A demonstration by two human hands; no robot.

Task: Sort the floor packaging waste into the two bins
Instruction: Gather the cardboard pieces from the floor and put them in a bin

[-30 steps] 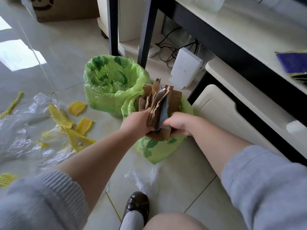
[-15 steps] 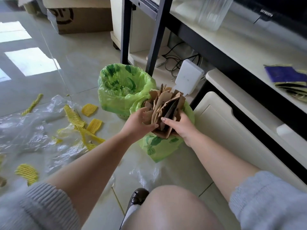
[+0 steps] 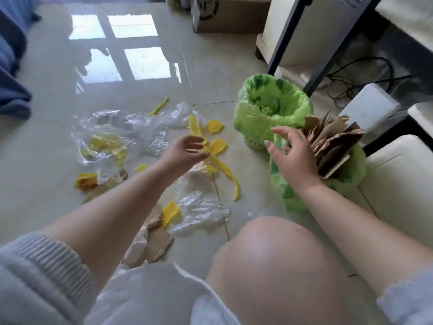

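Observation:
Two bins lined with green bags stand at the right. The near bin (image 3: 353, 167) is stuffed with brown cardboard pieces (image 3: 332, 141); the far bin (image 3: 253, 113) looks nearly empty. My right hand (image 3: 293, 158) hovers open beside the cardboard, touching nothing. My left hand (image 3: 185, 153) is open above the floor, fingers spread over a long yellow foam net strip (image 3: 225, 170). Clear plastic film (image 3: 121, 130), several yellow net scraps (image 3: 214, 126) and torn cardboard (image 3: 157, 242) lie scattered on the tiles.
A black desk leg (image 3: 321, 50) rises behind the far bin, with cables and a white box (image 3: 367, 109) beyond. A cardboard carton (image 3: 232, 15) stands at the back. White furniture (image 3: 398, 174) is at the right. My knee (image 3: 276, 266) fills the foreground.
Both hands have let go of the cardboard bundle, which now stays in the near bin. My left hand has moved left over the floor waste. The view has swung left.

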